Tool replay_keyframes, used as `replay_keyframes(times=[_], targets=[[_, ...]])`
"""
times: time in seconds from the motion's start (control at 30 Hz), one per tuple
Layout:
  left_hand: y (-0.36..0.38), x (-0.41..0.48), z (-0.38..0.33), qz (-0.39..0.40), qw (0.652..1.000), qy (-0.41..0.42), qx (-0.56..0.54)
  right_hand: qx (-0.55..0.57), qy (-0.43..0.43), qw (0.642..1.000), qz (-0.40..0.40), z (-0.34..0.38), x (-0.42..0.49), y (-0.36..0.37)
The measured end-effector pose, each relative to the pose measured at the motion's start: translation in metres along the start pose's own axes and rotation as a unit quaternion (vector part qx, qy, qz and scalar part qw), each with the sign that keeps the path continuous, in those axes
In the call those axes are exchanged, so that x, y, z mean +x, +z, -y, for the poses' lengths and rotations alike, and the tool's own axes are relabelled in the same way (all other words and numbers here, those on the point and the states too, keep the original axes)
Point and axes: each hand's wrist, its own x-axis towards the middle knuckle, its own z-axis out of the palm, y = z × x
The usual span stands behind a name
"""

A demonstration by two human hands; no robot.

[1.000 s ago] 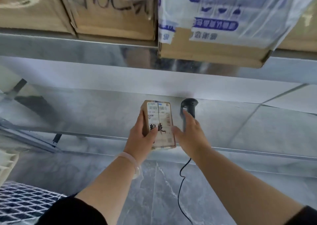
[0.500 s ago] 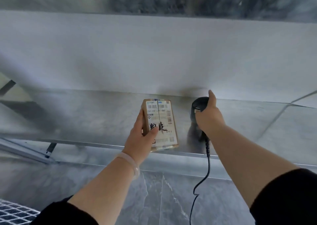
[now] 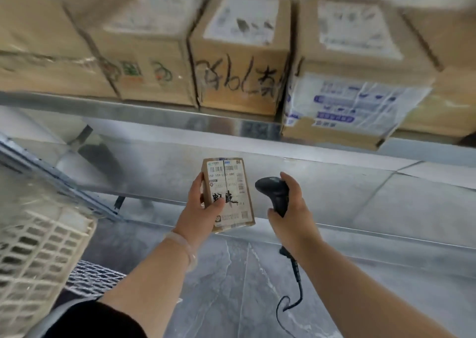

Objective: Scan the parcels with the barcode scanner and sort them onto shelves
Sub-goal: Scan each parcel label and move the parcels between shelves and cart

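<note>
Head view, one lot. Parcel (image 3: 228, 196): small brown cardboard box, white shipping label facing the camera; two barcodes across the label's top, printed digits "159 159" and "680" below them with the middle unclear, a side barcode, large black handwritten characters over the centre, small print at the bottom too fine to read. Left hand (image 3: 203, 209) grips it by its left side, thumb across the label, upright over the front edge of the lower shelf (image 3: 334, 183); whether it touches the shelf cannot be told. Barcode scanner (image 3: 274, 190): black, pistol-shaped, head turned toward the parcel and just beside it, apart. Right hand (image 3: 293, 209) is wrapped round its handle; cable (image 3: 296, 281) hangs below. Upper shelf (image 3: 128, 111), along its front edge: carton with green and orange print (image 3: 144, 72), carton with black scrawled writing (image 3: 239, 80), carton with blue-printed tape (image 3: 355, 105), all blurred and illegible. Cream lattice basket (image 3: 38, 260) at left, cut off by the frame.
</note>
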Motion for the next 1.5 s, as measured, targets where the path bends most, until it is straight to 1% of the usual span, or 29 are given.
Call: replay_keyframes(times=[0.07,0.23,0.43,0.63,0.83,0.93,1.0,1.2,1.5], targets=[[-0.015,-0.029,-0.017,-0.010,1.000,-0.006,0.015,-0.013,-0.012,1.000,0.012,0.024,-0.033,-0.008],[-0.044,-0.104,-0.064,-0.020,1.000,-0.009,-0.001,-0.001,-0.063,0.998,0.021,0.084,-0.105,-0.034],[-0.056,-0.189,-0.111,-0.042,0.999,0.027,-0.014,0.018,-0.140,0.990,0.020,0.139,-0.184,-0.078],[-0.066,-0.262,-0.181,-0.057,0.994,0.088,-0.028,0.050,-0.246,0.968,0.025,0.199,-0.260,-0.140],[-0.082,-0.315,-0.239,-0.098,0.980,0.171,0.002,0.056,-0.314,0.948,0.016,0.258,-0.317,-0.176],[-0.091,-0.334,-0.253,-0.115,0.974,0.195,0.008,0.067,-0.313,0.947,0.011,0.279,-0.338,-0.179],[-0.095,-0.338,-0.257,-0.113,0.972,0.203,0.011,0.072,-0.309,0.948,0.016,0.288,-0.346,-0.180],[-0.105,-0.348,-0.260,-0.115,0.968,0.220,0.015,0.086,-0.338,0.937,0.016,0.302,-0.370,-0.173],[-0.111,-0.347,-0.256,-0.127,0.967,0.217,0.033,0.074,-0.336,0.939,0.015,0.308,-0.377,-0.172]])
